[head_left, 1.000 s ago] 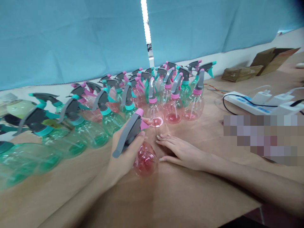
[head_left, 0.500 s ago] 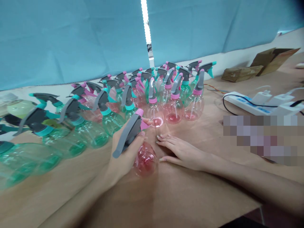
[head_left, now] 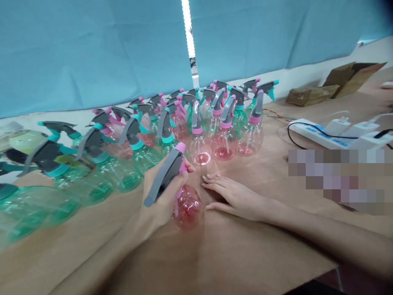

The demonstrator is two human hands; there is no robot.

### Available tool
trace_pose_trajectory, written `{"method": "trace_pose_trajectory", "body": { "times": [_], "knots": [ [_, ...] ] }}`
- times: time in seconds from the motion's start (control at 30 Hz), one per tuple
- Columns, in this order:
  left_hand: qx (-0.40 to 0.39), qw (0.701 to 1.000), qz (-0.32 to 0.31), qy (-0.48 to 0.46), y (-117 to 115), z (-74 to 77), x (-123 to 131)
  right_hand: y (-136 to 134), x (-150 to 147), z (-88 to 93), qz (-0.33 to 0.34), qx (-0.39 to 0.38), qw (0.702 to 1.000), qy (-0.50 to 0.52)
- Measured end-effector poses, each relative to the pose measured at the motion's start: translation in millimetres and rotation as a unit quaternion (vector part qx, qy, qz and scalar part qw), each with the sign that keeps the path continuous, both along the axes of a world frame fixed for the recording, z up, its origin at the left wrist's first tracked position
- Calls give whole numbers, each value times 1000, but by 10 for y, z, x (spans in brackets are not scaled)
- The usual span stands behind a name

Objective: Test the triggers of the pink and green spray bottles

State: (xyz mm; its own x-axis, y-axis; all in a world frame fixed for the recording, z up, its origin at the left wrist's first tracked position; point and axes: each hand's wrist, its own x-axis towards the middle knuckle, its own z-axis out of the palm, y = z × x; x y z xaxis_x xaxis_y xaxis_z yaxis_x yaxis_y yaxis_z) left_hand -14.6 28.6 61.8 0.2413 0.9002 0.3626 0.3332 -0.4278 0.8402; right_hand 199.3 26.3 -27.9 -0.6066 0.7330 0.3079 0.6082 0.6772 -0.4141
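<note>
We hold: one pink spray bottle (head_left: pixel 188 209), left hand (head_left: pixel 162 205). Right of it: our right hand (head_left: pixel 236 197), white power strip (head_left: pixel 321 134).

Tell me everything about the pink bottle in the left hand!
This round, see-through pink spray bottle looks plastic, with a grey head, pink nozzle and pink trigger. It's head-up, nozzle pointing away, beside the right hand. The left hand wraps around it. Whether its base touches the brown tabletop, I can't tell.

On the brown tabletop (head_left: pixel 242 254), a round pink plastic spray bottle (head_left: pixel 188 211) sits between round green plastic bottles (head_left: pixel 118 172), left, and an oblong white power strip (head_left: pixel 321 137), right.
</note>
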Motion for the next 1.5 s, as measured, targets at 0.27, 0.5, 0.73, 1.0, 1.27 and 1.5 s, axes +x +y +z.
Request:
{"method": "trace_pose_trajectory", "body": {
  "times": [0.27,0.5,0.73,1.0,1.27,1.5],
  "knots": [
    [17,1000,4,3,-10,47,46,1,-2,-9,-3,5,1000,9],
    [28,998,29,39,-11,41,75,0,-4,-9,-3,7,1000,9],
    [19,999,26,30,-16,48,83,4,-1,-16,-3,9,1000,5],
    [12,1000,9,7,-4,28,75,1,-3,3,-2,12,1000,-16],
    [8,1000,4,-8,11,6,49,7,-1,-3,-1,13,1000,-19],
    [-4,1000,-15,-10,31,-9,20,1,-1,9,-2,4,1000,-13]
  ]
}}
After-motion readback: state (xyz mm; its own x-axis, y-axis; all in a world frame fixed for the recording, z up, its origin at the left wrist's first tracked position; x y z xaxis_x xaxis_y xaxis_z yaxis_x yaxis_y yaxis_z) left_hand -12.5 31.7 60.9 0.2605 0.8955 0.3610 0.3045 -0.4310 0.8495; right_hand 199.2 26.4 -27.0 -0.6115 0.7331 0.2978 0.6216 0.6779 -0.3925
